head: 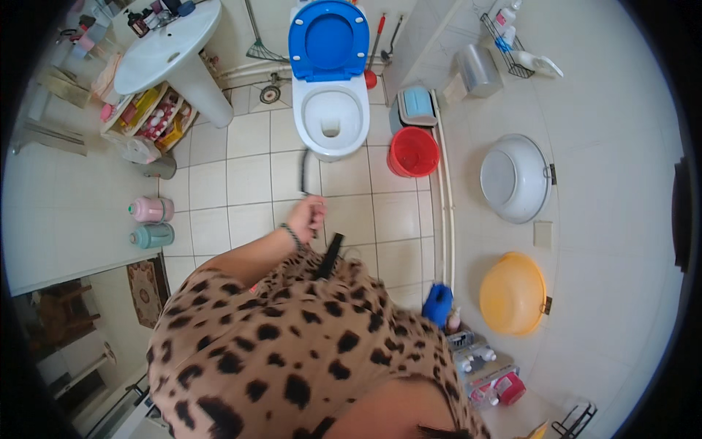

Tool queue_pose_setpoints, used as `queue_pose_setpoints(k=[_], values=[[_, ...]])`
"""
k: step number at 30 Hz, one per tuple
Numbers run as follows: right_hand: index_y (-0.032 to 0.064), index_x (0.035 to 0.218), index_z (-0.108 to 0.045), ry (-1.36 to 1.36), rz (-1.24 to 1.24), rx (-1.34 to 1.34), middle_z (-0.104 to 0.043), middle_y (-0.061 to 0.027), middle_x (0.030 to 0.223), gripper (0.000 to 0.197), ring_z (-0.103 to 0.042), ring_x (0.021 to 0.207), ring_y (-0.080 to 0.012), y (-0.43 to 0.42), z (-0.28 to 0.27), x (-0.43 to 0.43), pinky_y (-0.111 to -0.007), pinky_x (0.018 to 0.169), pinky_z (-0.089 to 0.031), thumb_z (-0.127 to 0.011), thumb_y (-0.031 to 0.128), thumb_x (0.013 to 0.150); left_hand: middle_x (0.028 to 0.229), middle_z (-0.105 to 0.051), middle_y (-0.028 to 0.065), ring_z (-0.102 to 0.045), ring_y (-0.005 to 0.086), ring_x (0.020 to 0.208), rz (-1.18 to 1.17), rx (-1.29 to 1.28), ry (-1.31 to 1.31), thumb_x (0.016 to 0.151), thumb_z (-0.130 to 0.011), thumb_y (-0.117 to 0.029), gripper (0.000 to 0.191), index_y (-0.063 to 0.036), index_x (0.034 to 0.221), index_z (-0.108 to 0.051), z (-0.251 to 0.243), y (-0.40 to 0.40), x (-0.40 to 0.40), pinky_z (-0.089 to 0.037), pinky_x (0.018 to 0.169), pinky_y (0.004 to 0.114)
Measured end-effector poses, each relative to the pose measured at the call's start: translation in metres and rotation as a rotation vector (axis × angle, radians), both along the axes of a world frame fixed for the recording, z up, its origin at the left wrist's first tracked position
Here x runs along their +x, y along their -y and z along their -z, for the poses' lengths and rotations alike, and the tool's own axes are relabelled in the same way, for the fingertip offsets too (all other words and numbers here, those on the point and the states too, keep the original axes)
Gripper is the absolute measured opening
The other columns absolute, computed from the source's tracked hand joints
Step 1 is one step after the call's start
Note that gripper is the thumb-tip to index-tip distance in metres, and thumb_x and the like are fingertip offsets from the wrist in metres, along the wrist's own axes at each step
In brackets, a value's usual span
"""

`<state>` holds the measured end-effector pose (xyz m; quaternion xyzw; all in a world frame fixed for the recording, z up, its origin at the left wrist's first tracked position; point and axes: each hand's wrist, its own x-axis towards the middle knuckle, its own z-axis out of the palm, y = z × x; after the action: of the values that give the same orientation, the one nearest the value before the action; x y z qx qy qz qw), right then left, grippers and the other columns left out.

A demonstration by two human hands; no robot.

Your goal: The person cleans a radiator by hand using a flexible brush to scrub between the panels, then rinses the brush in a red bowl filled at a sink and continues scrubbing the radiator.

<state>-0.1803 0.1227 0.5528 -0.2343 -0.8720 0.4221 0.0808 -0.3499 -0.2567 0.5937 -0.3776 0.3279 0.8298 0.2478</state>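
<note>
My left hand (pixel 308 218) is closed around a slim dark item (pixel 303 171), which juts forward over the tiles towards the toilet. It is curved and blurred, so its exact kind cannot be told. A dark beaded band circles the wrist. Just ahead stands a white toilet (pixel 332 144), with its blue seat and lid (pixel 329 41) raised. My right hand is out of view. A black strap (pixel 330 255) sticks out in front of my leopard-print top.
A red bucket (pixel 413 152) and a grey bin (pixel 396 118) stand right of the toilet. Pipes (pixel 447 203) run along the right wall, where basins (pixel 515 293) hang. Left are a pedestal sink (pixel 203 82), a crowded shelf (pixel 156 118) and two vacuum flasks (pixel 152 222).
</note>
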Motion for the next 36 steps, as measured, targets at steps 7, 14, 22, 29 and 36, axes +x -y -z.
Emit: queue_pose_setpoints(k=[7,14,22,29,36], values=[[-0.0020,0.075,-0.057,0.043,-0.377,0.039,-0.055,-0.0186,0.065,0.014,-0.052,0.058,-0.0298,0.035,-0.010,-0.190,-0.037,0.058,-0.043,-0.058,0.010,0.083,0.063,-0.046,0.0000,-0.035,0.0097,0.046,-0.593,-0.146,-0.022,0.084,-0.053,-0.021,0.010,-0.0111,0.086,-0.050,-0.020,0.111,0.059,-0.025,0.035,0.023],[0.0060,0.076,-0.065,0.124,-0.416,0.359,-0.062,-0.0213,0.077,0.015,-0.060,0.074,-0.0384,0.057,0.062,-0.368,-0.045,0.065,-0.048,-0.058,0.019,0.080,0.065,-0.050,0.0005,-0.037,0.0104,0.046,-0.799,-0.147,0.027,0.086,-0.051,-0.021,0.010,-0.0106,0.085,-0.051,0.015,0.167,0.066,-0.027,0.037,0.023],[0.0077,0.082,-0.069,0.489,-0.448,0.701,-0.066,-0.0172,0.090,0.017,-0.064,0.085,-0.0328,0.079,0.106,-0.534,-0.040,0.075,-0.051,-0.057,0.019,0.077,0.061,-0.045,-0.0012,-0.033,0.0101,0.045,-0.833,-0.190,0.185,0.085,-0.051,-0.019,0.009,-0.0119,0.080,-0.051,0.029,0.193,0.008,-0.023,0.036,0.024],[0.0064,0.086,-0.069,0.612,-0.416,0.766,-0.066,-0.0165,0.092,0.019,-0.064,0.090,-0.0308,0.074,0.199,-0.704,-0.039,0.076,-0.052,-0.056,0.019,0.079,0.062,-0.044,-0.0027,-0.032,0.0091,0.045,-0.904,-0.329,0.410,0.084,-0.052,-0.023,0.010,-0.0129,0.082,-0.050,0.069,0.155,-0.049,-0.022,0.034,0.022],[0.0062,0.100,-0.065,0.618,-0.741,0.751,-0.063,-0.0176,0.104,0.027,-0.060,0.099,-0.0314,0.107,0.312,-0.775,-0.041,0.085,-0.047,-0.049,0.024,0.086,0.056,-0.038,-0.0030,-0.029,0.0096,0.043,-1.199,-0.318,0.627,0.084,-0.052,-0.018,0.010,-0.0127,0.076,-0.048,0.043,0.099,-0.040,-0.021,0.034,0.023]])
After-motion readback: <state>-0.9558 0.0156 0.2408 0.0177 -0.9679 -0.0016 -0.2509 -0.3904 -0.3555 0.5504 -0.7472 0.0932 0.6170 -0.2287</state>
